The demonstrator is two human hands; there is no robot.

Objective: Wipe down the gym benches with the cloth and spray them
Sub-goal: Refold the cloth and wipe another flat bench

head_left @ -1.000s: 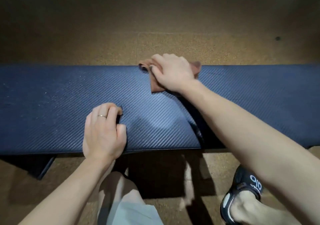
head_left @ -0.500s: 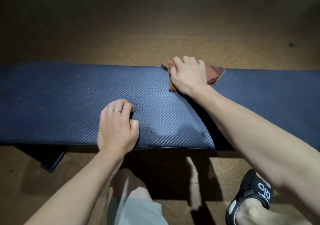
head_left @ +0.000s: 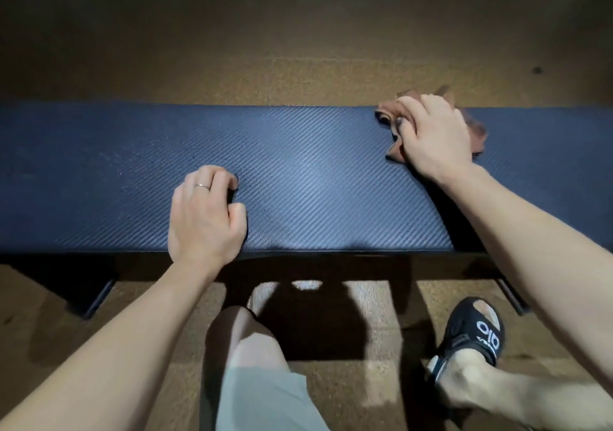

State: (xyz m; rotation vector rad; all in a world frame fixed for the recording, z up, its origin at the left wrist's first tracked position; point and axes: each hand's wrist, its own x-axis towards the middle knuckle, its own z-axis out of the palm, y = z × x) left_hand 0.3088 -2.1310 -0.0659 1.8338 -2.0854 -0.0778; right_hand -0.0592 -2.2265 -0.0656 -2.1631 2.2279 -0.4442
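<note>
bench [head_left: 315,178]: both ends cut off at 3 and 9 o'clock, legs mostly in shadow | cloth [head_left: 477,129]: largely hidden under right hand [head_left: 431,135] | left hand [head_left: 202,212]: fingertips curled out of sight | shoe [head_left: 477,334]: logo too blurred to read | dark object at 12 o'clock edge: cut off, cannot tell

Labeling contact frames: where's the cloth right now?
Head view, right side: the cloth lies on the far edge of the bench, under the right hand.
</note>
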